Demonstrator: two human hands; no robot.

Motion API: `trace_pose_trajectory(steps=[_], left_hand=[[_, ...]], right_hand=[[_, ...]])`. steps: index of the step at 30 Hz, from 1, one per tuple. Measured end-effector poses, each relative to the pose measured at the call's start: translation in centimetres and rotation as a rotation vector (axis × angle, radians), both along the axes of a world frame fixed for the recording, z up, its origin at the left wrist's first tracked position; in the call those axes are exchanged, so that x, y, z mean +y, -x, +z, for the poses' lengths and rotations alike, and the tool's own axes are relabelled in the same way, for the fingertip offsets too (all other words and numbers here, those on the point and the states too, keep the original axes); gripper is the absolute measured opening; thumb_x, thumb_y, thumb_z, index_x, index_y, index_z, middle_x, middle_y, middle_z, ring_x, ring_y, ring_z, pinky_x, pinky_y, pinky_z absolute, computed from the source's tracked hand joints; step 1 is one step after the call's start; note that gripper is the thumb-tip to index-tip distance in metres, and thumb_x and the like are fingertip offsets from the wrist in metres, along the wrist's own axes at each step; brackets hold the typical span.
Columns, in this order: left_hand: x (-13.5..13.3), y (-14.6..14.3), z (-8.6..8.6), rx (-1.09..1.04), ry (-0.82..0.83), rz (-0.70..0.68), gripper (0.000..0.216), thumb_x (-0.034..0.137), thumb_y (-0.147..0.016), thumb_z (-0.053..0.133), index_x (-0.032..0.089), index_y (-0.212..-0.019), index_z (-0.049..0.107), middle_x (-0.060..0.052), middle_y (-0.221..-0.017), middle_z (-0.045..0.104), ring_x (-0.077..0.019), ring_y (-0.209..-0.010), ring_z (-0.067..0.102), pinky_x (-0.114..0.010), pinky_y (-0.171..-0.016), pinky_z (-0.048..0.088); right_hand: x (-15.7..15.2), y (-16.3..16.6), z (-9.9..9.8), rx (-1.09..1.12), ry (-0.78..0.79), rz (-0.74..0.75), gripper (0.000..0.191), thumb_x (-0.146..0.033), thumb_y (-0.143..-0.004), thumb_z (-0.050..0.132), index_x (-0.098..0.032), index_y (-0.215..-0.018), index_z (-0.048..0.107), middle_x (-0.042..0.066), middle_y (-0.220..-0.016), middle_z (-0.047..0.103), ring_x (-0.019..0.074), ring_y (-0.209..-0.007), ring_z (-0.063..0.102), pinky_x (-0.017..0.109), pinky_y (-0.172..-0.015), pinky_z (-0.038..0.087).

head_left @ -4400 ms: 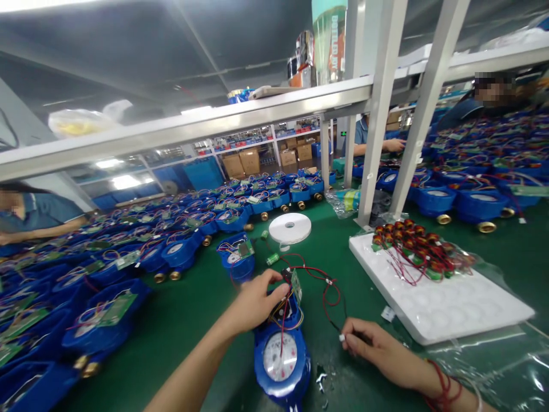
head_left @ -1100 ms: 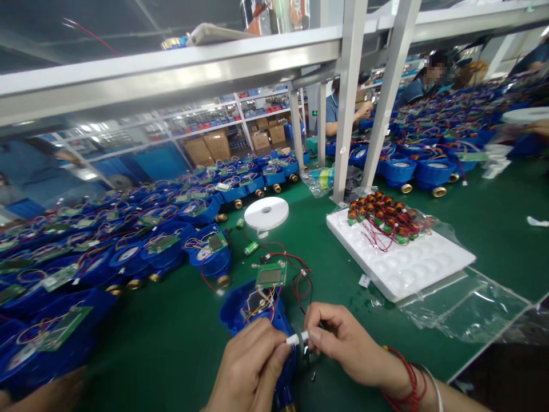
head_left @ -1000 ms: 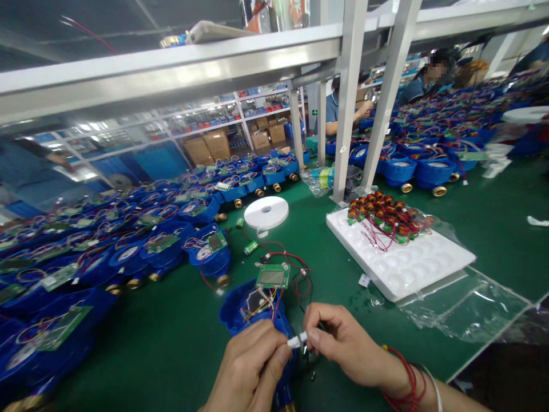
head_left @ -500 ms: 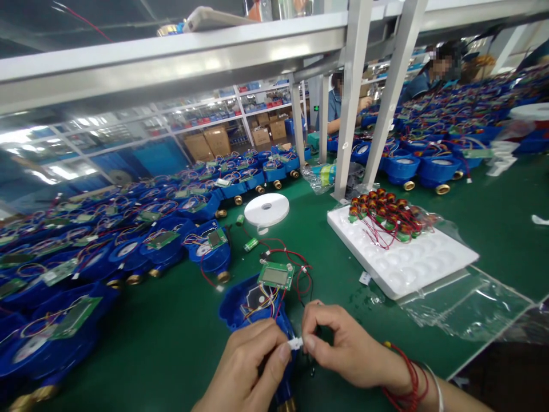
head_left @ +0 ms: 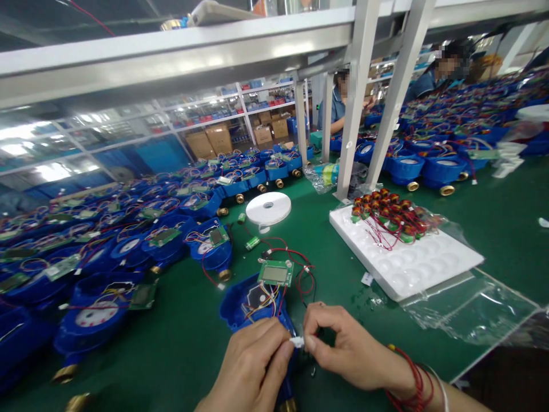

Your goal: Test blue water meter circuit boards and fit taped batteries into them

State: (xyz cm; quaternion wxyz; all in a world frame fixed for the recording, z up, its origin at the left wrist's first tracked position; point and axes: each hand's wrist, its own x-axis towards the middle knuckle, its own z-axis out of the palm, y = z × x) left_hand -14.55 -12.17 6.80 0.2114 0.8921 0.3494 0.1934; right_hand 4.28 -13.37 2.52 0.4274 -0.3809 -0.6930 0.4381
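Observation:
Both my hands meet at the bottom centre over a blue water meter. My left hand and my right hand are closed in pinches on a small white wire connector held between their fingertips. Red and black wires run from the connector up to a green circuit board with a display that rests on the open meter. The meter's dial is hidden under my left hand.
Several blue meters with boards and wires cover the green mat on the left. A white tape roll lies behind. A white foam tray with copper coils sits right, on clear plastic bags. Metal shelf posts stand behind; other people work beyond.
Earlier my hands were apart, the left at the meter's board and the right pinching a wire end. Now both pinch the connector together, pressed closer than half a second ago.

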Motion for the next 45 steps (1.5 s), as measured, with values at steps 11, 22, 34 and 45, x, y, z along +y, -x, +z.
trace_pose_trajectory(steps=[11, 22, 34, 45], left_hand=[[-0.1, -0.4, -0.5, 0.036, -0.009, 0.001, 0.029, 0.027, -0.093, 0.033, 0.019, -0.077, 0.056, -0.004, -0.072, 0.058, -0.016, -0.068, 0.055, -0.026, -0.064, 0.044], [1.9, 4.5, -2.0, -0.545, 0.172, 0.705, 0.033, 0.042, -0.083, 0.055, 0.024, -0.111, 0.054, -0.008, -0.116, 0.054, -0.0262, -0.112, 0.047, -0.043, -0.099, 0.034], [2.9, 4.1, -5.7, -1.234, 1.264, 0.698, 0.042, 0.041, -0.083, 0.058, 0.016, -0.117, 0.055, -0.011, -0.108, 0.066, -0.0282, -0.099, 0.062, -0.046, -0.092, 0.046], [1.2, 3.5, -4.0, -1.399, 1.065, 0.66, 0.045, 0.038, -0.077, 0.066, 0.016, -0.115, 0.057, -0.009, -0.097, 0.07, -0.0262, -0.091, 0.066, -0.04, -0.084, 0.052]], right_hand=[[0.0, 0.0, -0.7, -0.04, 0.032, -0.024, 0.012, -0.013, -0.078, 0.052, -0.017, -0.067, 0.051, -0.005, -0.065, 0.051, 0.0107, -0.066, 0.045, 0.023, -0.064, 0.032], [3.2, -1.1, -1.5, -0.106, 0.2, 0.029, 0.042, -0.048, -0.096, 0.033, -0.016, -0.104, 0.059, 0.005, -0.087, 0.062, 0.0168, -0.08, 0.058, 0.031, -0.074, 0.042], [6.0, 3.5, -1.9, 0.488, 0.708, 0.109, 0.054, -0.057, -0.077, 0.065, -0.013, -0.108, 0.058, 0.009, -0.098, 0.065, 0.0171, -0.084, 0.06, 0.03, -0.077, 0.046], [5.1, 2.6, 0.1, 0.648, 0.597, 0.174, 0.047, -0.036, -0.074, 0.075, -0.013, -0.112, 0.06, 0.01, -0.103, 0.064, 0.0183, -0.091, 0.061, 0.031, -0.084, 0.047]])
